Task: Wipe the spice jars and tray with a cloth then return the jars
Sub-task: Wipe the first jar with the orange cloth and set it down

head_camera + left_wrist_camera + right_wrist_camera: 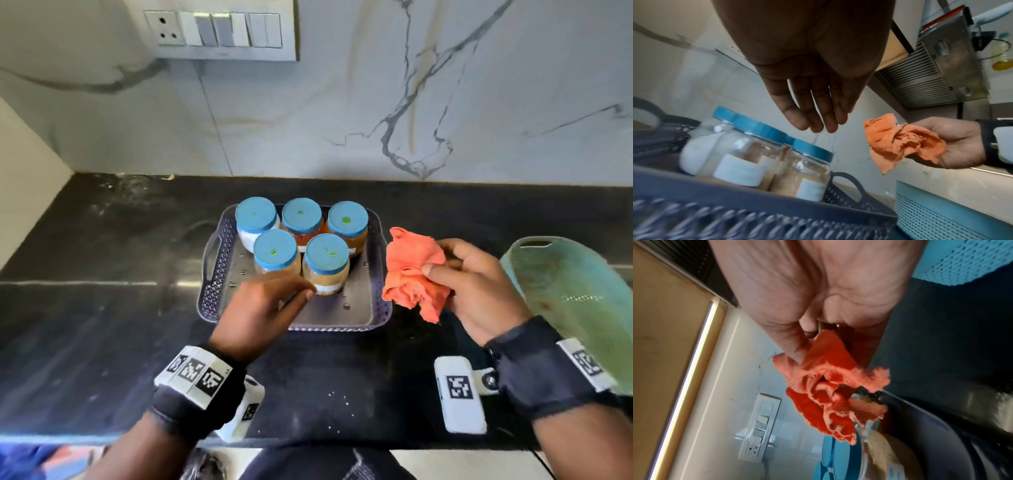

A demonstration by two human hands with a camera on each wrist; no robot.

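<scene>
Black stone counter (102, 342) w/ marble backsplash (342, 120) behind; teal perforated basket (575, 291) at far R edge. Dark perforated tray (356, 315) sits mid-counter, handles L/R, holding 5 blue-lidded spice jars: 3 in back row, 2 in front, all upright, packed touching or nearly so. Front-right jar (327, 265) (tan powder, white label) is closest to both hands. Key relation: that jar is straight ahead of L hand (263, 308), just beyond the fingertips, long axis vertical; L hand is nearer to it than R. In head view the L fingertips look right at the jar's lower side, but L wrist view shows fingers (813, 110) straight, slightly spread, hanging above the lids and clear of glass, so prob. not touching yet; nothing held. L palm faces down/fwd, wrist over tray's near rim. R hand (479, 284) is just R of tray, above counter, thumb and fingers curled round a bunched orange cloth (414, 274), cloth pointing toward the jars but apart from them. Judgement: early stage, all jars in tray; next likely L lifts front-right jar toward cloth. Risk: jars tight together, grab could knock the neighbour.
</scene>
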